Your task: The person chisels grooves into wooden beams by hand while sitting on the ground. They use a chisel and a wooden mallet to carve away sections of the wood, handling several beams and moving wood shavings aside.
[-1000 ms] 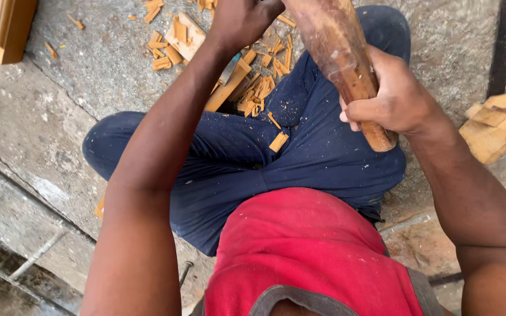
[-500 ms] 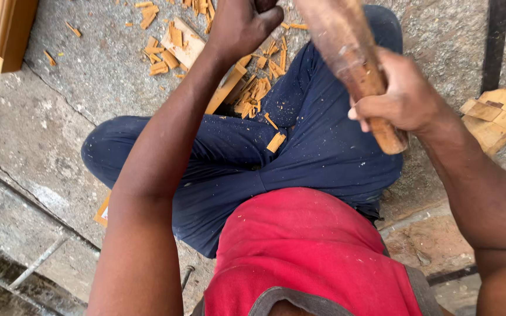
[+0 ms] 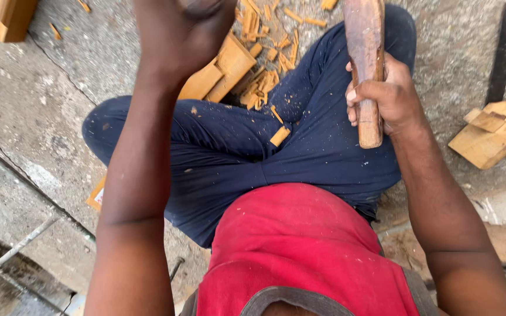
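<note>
The wooden mallet stood upright above the right thigh, the right hand wrapped tight round its handle, nearer the lap than a second before. The left hand had risen, closed; its contents hidden. Wood chips crowded the concrete floor ahead; room lay leftward.

Worn wooden mallet, upright, in right fist

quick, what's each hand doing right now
Left hand: raised, fingers curled, contents cannot be told.
Right hand: closed around the brown wooden mallet handle.
</note>
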